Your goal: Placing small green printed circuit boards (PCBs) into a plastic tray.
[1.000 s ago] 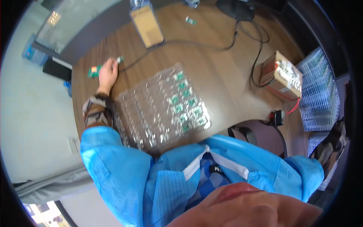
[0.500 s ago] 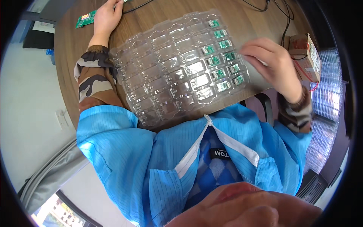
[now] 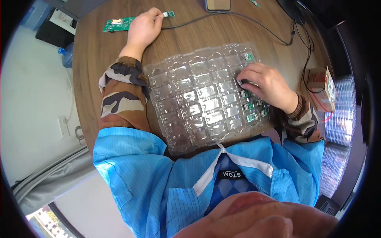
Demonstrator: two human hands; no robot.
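Observation:
My left hand (image 3: 145,29) rests at the far left of the table, over the end of a long green circuit board (image 3: 119,24) with a lit red display. Its fingertips pinch a small green circuit board (image 3: 170,14) with a pale connector. My right hand (image 3: 274,83) is over the right side of a clear plastic tray (image 3: 186,85), thumb and fingers closed around a small dark thing (image 3: 244,81) I cannot make out. Small green boards sit in the tray's right-hand pockets, such as a board (image 3: 248,56) at the far corner; my hand hides some.
A black cable (image 3: 238,15) runs across the table past a phone-like device (image 3: 218,4). Another small green board (image 3: 255,3) lies at the far edge. To the right stand a cardboard box (image 3: 321,87) with red wires and stacked clear trays (image 3: 339,119).
My right hand has moved left from beside the tray to over its right-hand pockets. My left hand stays by the long board. The whole view has shifted, showing more of the table's far side.

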